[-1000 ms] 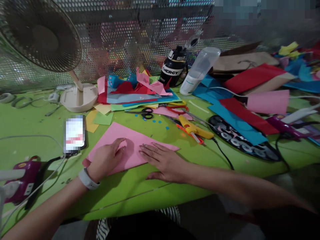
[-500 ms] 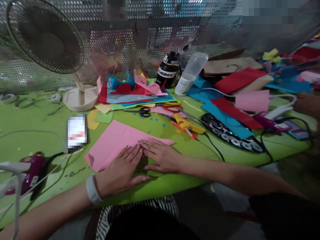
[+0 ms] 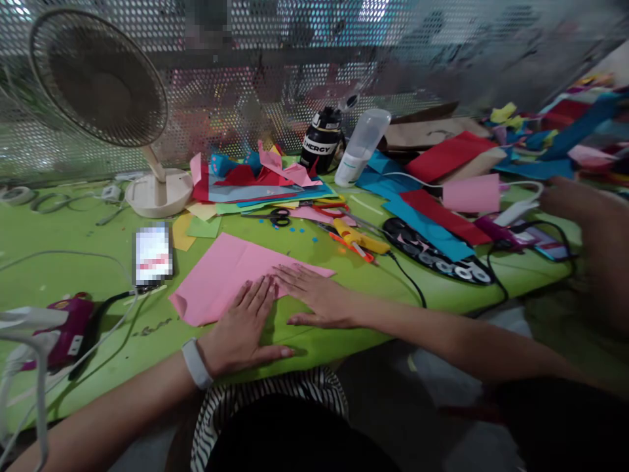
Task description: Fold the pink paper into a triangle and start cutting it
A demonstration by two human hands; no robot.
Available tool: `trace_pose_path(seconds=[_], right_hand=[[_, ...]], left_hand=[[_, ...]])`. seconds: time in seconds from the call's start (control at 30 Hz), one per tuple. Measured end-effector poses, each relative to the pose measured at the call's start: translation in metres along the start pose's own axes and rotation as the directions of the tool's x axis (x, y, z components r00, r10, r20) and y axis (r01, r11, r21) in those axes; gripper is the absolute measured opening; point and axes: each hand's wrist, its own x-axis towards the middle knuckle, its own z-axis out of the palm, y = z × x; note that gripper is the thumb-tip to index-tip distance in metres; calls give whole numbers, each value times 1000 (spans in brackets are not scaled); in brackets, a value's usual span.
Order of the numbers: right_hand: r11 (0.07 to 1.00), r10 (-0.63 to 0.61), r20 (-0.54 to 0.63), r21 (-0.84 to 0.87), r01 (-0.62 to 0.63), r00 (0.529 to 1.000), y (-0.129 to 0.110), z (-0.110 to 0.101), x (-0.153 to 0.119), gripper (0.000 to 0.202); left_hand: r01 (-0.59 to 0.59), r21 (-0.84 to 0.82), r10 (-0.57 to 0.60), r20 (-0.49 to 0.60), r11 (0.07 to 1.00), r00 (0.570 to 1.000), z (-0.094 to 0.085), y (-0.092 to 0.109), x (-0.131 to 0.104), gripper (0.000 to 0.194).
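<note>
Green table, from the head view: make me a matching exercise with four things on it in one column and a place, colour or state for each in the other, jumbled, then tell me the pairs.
Things
1. Pink sheet
2. Glue gun
3. Fan
4. Black bottle

Descriptions
A. Labelled ENERGY
B. At the back left of the green table
C. Partly under the fingers of the left hand and right hand
D. Yellow

Pairs: 1-C, 2-D, 3-B, 4-A

Left hand [image 3: 240, 334] and right hand [image 3: 319, 298] lie palm-down near the front edge of the table [image 3: 63, 229], fingers [image 3: 257, 293] extended, forearms [image 3: 142, 390] angled inward.
</note>
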Motion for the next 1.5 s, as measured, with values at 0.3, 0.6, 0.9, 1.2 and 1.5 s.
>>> trace_pose_path(seconds=[0.3,0.6,0.9,1.2,1.5], right_hand=[[982,162,-19,-97,-164,987,16,5,-50,87],[995,37,-79,-91,-44,996,-18,2,-7,85],[997,59,-31,-45,-61,998,-11,24,-14,96],[982,118,-93,-138,-130,989,-1,22,-45,95],[973,175,-75,-140,-184,982,4,12,-62,90]], left_hand=[[20,-33,-20,-9,999,1000,-2,3,1,101],[24,-43,-25,-21,999,999,0,6,0,106],[15,-79,-20,-65,997,998,4,4,-9,105],[132,-17,-133,-98,991,986,7,3,-64,112],[207,173,-168,-215,963,962,11,-1,-113,105]])
